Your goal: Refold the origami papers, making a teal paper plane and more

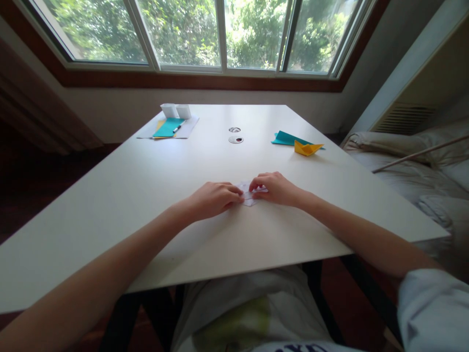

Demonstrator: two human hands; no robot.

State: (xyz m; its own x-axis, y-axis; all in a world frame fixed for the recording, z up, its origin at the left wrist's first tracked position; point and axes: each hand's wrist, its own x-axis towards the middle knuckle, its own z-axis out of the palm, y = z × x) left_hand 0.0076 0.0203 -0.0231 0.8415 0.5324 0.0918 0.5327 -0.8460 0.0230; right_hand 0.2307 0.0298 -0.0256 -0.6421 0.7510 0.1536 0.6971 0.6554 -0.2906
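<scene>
Two bare hands at one small piece of folded white paper [248,196], which lies on the white bench [154,190] near its front edge, midway between them. Left hand [215,198]: fingers together, tips touching the paper's left side — cannot tell whether they pinch it. Right hand [276,188]: fingers curled, thumb below, on the paper's right side; grip partly hidden, cannot tell how firm.

Beyond the right hand, a yellow paper boat [307,148] sits upright just before a folded teal paper [287,138]. Far left: a teal sheet [168,128] overlapping a yellow sheet [160,125], a marker [179,127] at its right edge — all on white paper sheets [191,126]. Two round grommets [235,140] mid-bench. Window [198,34] behind.
</scene>
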